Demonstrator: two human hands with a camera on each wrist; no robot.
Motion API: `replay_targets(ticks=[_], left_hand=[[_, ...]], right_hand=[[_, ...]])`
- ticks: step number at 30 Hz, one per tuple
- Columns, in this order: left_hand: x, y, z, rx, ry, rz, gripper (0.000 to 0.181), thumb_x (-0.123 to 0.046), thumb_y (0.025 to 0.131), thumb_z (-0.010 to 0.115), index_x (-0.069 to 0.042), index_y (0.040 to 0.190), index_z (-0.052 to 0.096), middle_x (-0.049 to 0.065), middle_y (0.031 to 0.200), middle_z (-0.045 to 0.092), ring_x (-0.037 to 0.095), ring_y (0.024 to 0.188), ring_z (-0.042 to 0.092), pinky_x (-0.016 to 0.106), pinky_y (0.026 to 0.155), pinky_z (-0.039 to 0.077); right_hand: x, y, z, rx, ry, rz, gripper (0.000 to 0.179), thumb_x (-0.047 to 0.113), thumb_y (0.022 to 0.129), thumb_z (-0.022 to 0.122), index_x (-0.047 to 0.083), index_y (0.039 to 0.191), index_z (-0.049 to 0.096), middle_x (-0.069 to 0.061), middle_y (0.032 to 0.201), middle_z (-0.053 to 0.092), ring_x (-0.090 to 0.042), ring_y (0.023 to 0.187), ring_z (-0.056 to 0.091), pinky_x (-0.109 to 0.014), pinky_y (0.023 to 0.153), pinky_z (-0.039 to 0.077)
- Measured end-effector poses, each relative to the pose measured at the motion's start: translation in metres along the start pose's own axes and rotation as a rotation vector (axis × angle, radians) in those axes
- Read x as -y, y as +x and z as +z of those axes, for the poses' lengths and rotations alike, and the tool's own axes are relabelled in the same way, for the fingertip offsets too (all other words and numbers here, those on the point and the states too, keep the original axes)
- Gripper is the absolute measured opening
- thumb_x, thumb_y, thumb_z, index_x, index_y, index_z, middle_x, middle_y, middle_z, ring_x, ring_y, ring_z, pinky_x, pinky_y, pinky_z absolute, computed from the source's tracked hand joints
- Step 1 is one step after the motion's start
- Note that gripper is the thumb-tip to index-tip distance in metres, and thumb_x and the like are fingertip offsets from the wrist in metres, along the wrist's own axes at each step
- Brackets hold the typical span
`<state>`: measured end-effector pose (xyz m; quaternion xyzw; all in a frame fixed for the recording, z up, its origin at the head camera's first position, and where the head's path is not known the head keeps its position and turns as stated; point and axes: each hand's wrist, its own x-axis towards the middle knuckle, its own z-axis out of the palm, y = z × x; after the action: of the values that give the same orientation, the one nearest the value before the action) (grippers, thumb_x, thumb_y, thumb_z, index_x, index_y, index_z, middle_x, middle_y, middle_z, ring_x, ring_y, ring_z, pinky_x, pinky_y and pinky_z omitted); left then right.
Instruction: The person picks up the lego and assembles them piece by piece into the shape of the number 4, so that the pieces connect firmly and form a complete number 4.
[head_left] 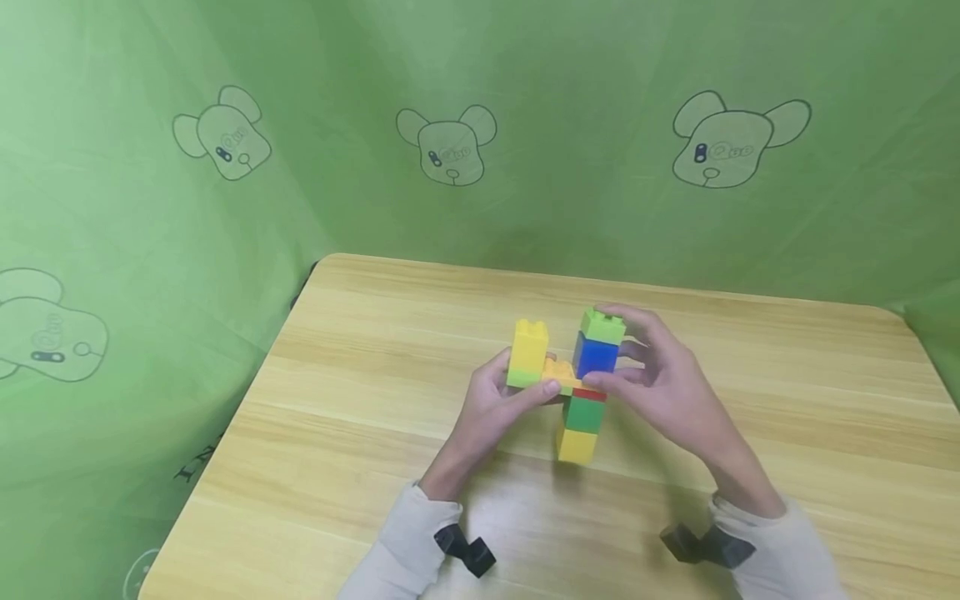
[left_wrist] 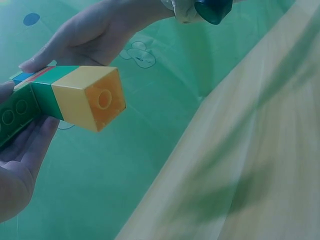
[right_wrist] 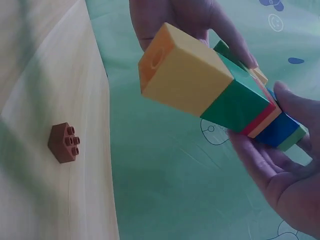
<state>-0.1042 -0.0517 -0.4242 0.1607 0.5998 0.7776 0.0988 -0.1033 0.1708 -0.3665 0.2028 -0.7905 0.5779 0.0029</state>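
Both hands hold a toy-brick build up off the tabletop. My left hand [head_left: 491, 400] grips its flat middle piece, thumb on the near side of the orange plate [head_left: 558, 372] and fingers behind. A yellow brick [head_left: 529, 346] stands upright on the left end. At the right end my right hand [head_left: 671, 387] holds a blue brick [head_left: 597, 357] topped by a light green one [head_left: 603, 327], thumb at the blue brick's base. Below hang a thin red layer, a green brick [right_wrist: 237, 95] and a yellow brick [right_wrist: 187, 72], whose hollow underside shows in both wrist views.
A brown brick [right_wrist: 64, 143] with studs lies on the wooden table [head_left: 315, 450] in the right wrist view. Green cloth [head_left: 562, 225] printed with mouse faces hangs behind the table and to its left. A dark wrist device [head_left: 467, 550] sits on the left sleeve.
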Motion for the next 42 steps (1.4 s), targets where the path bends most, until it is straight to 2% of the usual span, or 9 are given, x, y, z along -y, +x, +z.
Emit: replay_targets(ticks=[5, 12, 17, 25, 29, 32, 38, 42], left_hand=[[0.0000, -0.0004, -0.0011, 0.002, -0.023, -0.009, 0.039, -0.010, 0.097, 0.072, 0.003, 0.132, 0.060, 0.016, 0.122, 0.071, 0.025, 0.109, 0.071, 0.043, 0.098, 0.060], [-0.0006, -0.0009, -0.0013, -0.006, -0.004, -0.022, 0.039, -0.010, 0.097, 0.072, 0.001, 0.132, 0.061, 0.015, 0.122, 0.071, 0.023, 0.109, 0.071, 0.042, 0.099, 0.059], [-0.0002, -0.0006, -0.0015, -0.004, -0.011, -0.024, 0.038, -0.009, 0.096, 0.072, 0.003, 0.131, 0.061, 0.016, 0.121, 0.071, 0.024, 0.109, 0.071, 0.042, 0.099, 0.059], [0.0021, -0.0007, -0.0012, -0.002, 0.021, -0.028, 0.039, -0.012, 0.095, 0.073, 0.001, 0.131, 0.063, 0.013, 0.121, 0.072, 0.022, 0.109, 0.071, 0.040, 0.101, 0.058], [0.0012, 0.0002, -0.0005, -0.014, 0.024, -0.020, 0.040, -0.015, 0.096, 0.073, -0.002, 0.132, 0.063, 0.011, 0.123, 0.072, 0.023, 0.112, 0.070, 0.041, 0.103, 0.057], [0.0002, 0.0005, -0.0004, -0.030, 0.049, -0.012, 0.040, -0.017, 0.095, 0.074, -0.004, 0.132, 0.063, 0.008, 0.122, 0.072, 0.022, 0.114, 0.069, 0.040, 0.104, 0.055], [0.0015, 0.0015, -0.0006, -0.017, 0.046, 0.014, 0.041, -0.017, 0.096, 0.073, -0.002, 0.132, 0.061, 0.010, 0.123, 0.071, 0.022, 0.113, 0.068, 0.041, 0.106, 0.054], [0.0037, 0.0016, 0.0005, -0.012, 0.027, 0.018, 0.045, -0.015, 0.096, 0.072, -0.001, 0.137, 0.058, 0.010, 0.126, 0.069, 0.022, 0.116, 0.067, 0.040, 0.107, 0.053]], right_hand=[[-0.0016, 0.0006, 0.0011, 0.024, -0.011, 0.028, 0.085, -0.003, 0.087, 0.082, 0.017, 0.156, 0.037, -0.014, 0.135, 0.055, -0.030, 0.114, 0.068, -0.034, 0.085, 0.064], [-0.0020, 0.0007, 0.0010, -0.019, -0.010, 0.004, 0.081, -0.007, 0.083, 0.083, 0.013, 0.152, 0.045, -0.013, 0.134, 0.058, -0.013, 0.110, 0.069, -0.034, 0.082, 0.064], [-0.0019, 0.0017, 0.0006, -0.032, -0.004, -0.011, 0.079, -0.009, 0.082, 0.084, 0.009, 0.149, 0.048, -0.010, 0.137, 0.056, -0.012, 0.109, 0.070, -0.034, 0.082, 0.065], [-0.0023, -0.0001, 0.0005, -0.043, 0.007, -0.011, 0.076, -0.011, 0.082, 0.083, 0.009, 0.148, 0.051, -0.011, 0.128, 0.063, -0.012, 0.108, 0.071, -0.034, 0.081, 0.065], [-0.0034, -0.0007, 0.0035, -0.044, 0.026, 0.013, 0.078, -0.009, 0.086, 0.080, 0.014, 0.153, 0.047, -0.014, 0.126, 0.061, -0.011, 0.111, 0.069, -0.032, 0.084, 0.064], [-0.0054, -0.0016, 0.0054, -0.028, 0.043, 0.015, 0.084, -0.010, 0.089, 0.076, 0.018, 0.159, 0.040, -0.016, 0.134, 0.057, -0.010, 0.116, 0.066, -0.029, 0.089, 0.062], [-0.0090, -0.0027, 0.0070, 0.003, 0.047, -0.002, 0.099, -0.011, 0.091, 0.073, 0.029, 0.166, 0.022, -0.024, 0.145, 0.052, -0.007, 0.122, 0.062, -0.025, 0.096, 0.058], [-0.0094, -0.0034, 0.0078, -0.026, 0.052, -0.014, 0.098, -0.014, 0.089, 0.073, 0.026, 0.166, 0.026, -0.021, 0.140, 0.055, -0.010, 0.118, 0.066, -0.027, 0.092, 0.060]])
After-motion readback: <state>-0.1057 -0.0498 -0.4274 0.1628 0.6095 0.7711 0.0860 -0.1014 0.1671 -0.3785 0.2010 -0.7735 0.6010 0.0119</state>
